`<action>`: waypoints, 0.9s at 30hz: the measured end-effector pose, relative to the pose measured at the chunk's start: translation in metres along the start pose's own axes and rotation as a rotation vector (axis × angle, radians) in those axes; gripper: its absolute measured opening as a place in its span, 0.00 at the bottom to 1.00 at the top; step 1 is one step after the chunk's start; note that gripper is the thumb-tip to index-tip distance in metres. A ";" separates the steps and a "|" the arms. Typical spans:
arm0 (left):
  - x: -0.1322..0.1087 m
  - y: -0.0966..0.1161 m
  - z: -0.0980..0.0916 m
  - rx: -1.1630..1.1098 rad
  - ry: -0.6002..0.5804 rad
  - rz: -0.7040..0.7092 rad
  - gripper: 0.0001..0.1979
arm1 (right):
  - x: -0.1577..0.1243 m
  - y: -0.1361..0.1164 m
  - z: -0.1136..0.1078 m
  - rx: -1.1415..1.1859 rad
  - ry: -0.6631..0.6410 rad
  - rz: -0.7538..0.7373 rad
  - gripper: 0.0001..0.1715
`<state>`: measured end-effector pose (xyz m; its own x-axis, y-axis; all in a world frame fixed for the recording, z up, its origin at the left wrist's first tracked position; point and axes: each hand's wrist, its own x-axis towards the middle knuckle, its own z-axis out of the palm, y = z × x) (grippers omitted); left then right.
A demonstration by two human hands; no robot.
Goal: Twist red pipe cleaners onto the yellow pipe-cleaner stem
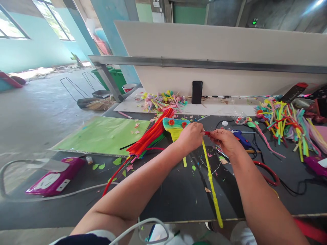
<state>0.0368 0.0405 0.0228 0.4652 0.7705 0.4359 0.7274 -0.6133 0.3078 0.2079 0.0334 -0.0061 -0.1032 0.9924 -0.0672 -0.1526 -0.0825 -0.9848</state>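
Between my fingertips, a short piece of red pipe cleaner (207, 133) spans the small gap from one hand to the other. My left hand (191, 135) pinches its left end, and my right hand (224, 139) has thumb and fingers closed on its right end. A long yellow pipe-cleaner strand (210, 178) runs from below my left fingers to the table's front edge. Behind my left hand lies a teal and yellow pipe-cleaner piece (175, 128) with two red-orange rosettes, partly covered by the hand.
A bundle of red pipe cleaners (153, 134) lies left, beside a green sheet (102, 136). At right are a blue glue gun (241, 139), red-handled scissors (272, 175) and colourful pipe-cleaner pieces (283, 119). A phone (197, 92) leans at the back; a purple pack (56, 175) sits front left.
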 end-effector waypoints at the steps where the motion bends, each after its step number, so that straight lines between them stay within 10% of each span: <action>1: 0.000 -0.002 0.000 -0.011 0.008 -0.014 0.04 | 0.000 0.000 0.000 -0.008 -0.006 0.001 0.13; 20: 0.003 -0.007 -0.005 -0.230 -0.012 0.190 0.05 | -0.005 -0.006 0.000 -0.035 -0.069 0.051 0.15; 27: 0.007 -0.006 -0.005 -0.314 -0.020 0.038 0.05 | -0.003 -0.001 -0.002 -0.001 -0.064 0.011 0.11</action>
<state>0.0333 0.0487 0.0282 0.5012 0.7471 0.4365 0.5194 -0.6633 0.5388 0.2102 0.0307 -0.0049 -0.1677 0.9835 -0.0672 -0.1505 -0.0929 -0.9842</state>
